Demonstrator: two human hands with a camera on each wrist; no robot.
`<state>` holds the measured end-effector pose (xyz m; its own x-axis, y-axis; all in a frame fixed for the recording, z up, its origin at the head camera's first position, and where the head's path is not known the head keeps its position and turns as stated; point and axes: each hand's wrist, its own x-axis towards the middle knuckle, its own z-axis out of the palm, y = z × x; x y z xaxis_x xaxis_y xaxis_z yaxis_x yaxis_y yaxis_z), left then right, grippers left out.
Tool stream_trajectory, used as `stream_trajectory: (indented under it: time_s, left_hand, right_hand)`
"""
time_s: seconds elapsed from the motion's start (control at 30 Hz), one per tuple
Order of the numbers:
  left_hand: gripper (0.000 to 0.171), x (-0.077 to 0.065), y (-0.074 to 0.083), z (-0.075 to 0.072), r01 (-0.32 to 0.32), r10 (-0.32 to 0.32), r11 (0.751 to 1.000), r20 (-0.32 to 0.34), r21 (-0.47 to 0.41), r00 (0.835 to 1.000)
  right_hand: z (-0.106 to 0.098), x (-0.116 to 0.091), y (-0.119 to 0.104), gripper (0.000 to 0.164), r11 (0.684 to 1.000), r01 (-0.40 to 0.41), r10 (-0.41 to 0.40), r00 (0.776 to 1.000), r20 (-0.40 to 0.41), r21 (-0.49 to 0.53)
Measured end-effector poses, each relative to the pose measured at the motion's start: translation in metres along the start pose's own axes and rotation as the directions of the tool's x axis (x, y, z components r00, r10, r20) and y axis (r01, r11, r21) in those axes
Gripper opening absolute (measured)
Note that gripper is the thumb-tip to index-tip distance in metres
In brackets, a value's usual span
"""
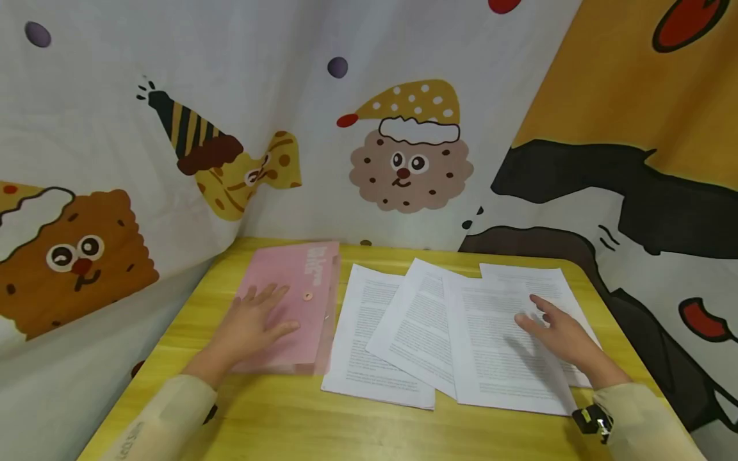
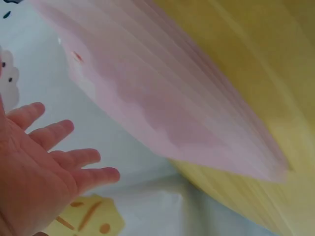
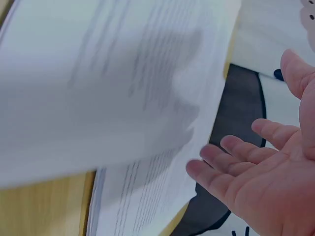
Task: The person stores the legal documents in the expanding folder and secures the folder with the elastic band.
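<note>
My left hand (image 1: 245, 326), fingers spread, is over the pink expanding file folder (image 1: 288, 314), which lies closed at the left with a round button on its flap. In the left wrist view the palm (image 2: 34, 182) holds nothing, and a gap shows between it and the layered folder (image 2: 162, 93). My right hand (image 1: 562, 336) hovers above the printed sheets (image 1: 496, 358) on the right, casting a shadow on them. The right wrist view shows its fingers loosely extended, with nothing in them, beside the paper (image 3: 123, 64).
More printed paper lies in overlapping piles: one pile (image 1: 375, 339) beside the folder, a tilted one (image 1: 415, 333) in the middle, another (image 1: 519, 272) at the back right. They rest on a yellow wood-grain table (image 1: 277, 416). A cartoon-printed cloth (image 1: 288, 38) hangs behind.
</note>
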<state>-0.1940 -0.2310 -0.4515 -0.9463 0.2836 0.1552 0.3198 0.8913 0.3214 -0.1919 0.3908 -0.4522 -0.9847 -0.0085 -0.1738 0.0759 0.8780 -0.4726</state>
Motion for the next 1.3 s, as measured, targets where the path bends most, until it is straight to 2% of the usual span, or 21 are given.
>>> stream_trajectory:
  time_s: [0.2, 0.33, 0.47, 0.57, 0.77, 0.93, 1.07, 1.17, 1.3]
  left_hand:
    - [0.089, 0.013, 0.019, 0.008, -0.006, 0.006, 1.000, -0.010, 0.011, 1.000]
    - [0.089, 0.023, 0.034, 0.016, 0.012, -0.012, 1.000, 0.004, 0.025, 1.000]
    - [0.090, 0.037, 0.054, 0.025, 0.059, -0.063, 0.996, 0.066, 0.061, 0.996]
    - [0.093, 0.049, 0.068, 0.031, 0.106, -0.120, 0.988, 0.132, 0.108, 0.984]
    - [0.101, 0.068, 0.088, 0.041, 0.188, -0.236, 0.958, 0.222, 0.218, 0.946]
    - [0.108, 0.078, 0.095, 0.045, 0.230, -0.309, 0.931, 0.274, 0.284, 0.911]
    - [0.105, 0.083, 0.097, 0.046, 0.266, -0.344, 0.926, 0.309, 0.269, 0.887]
    - [0.095, 0.086, 0.095, 0.048, 0.258, -0.325, 0.937, 0.320, 0.233, 0.890]
    - [0.089, 0.089, 0.090, 0.051, 0.215, -0.271, 0.957, 0.341, 0.192, 0.900]
  right_hand:
    - [0.003, 0.000, -0.010, 0.105, 0.991, -0.038, 0.034, 0.999, 0.040, 0.125]
    - [0.004, -0.002, -0.010, 0.107, 0.990, -0.056, 0.050, 0.997, 0.051, 0.128]
    - [0.005, -0.003, -0.006, 0.106, 0.992, -0.053, 0.048, 0.998, 0.046, 0.115]
    - [0.007, -0.003, -0.005, 0.105, 0.992, -0.056, 0.051, 0.998, 0.043, 0.117]
    - [0.010, -0.003, -0.004, 0.101, 0.992, -0.054, 0.050, 0.998, 0.036, 0.113]
    - [0.010, -0.007, -0.005, 0.100, 0.992, -0.062, 0.060, 0.998, 0.028, 0.107]
    - [0.008, -0.009, -0.004, 0.100, 0.993, -0.070, 0.068, 0.997, 0.025, 0.097]
    - [0.008, -0.010, -0.003, 0.100, 0.993, -0.067, 0.066, 0.998, 0.020, 0.094]
    - [0.009, -0.011, -0.001, 0.100, 0.993, -0.065, 0.064, 0.998, 0.021, 0.095]
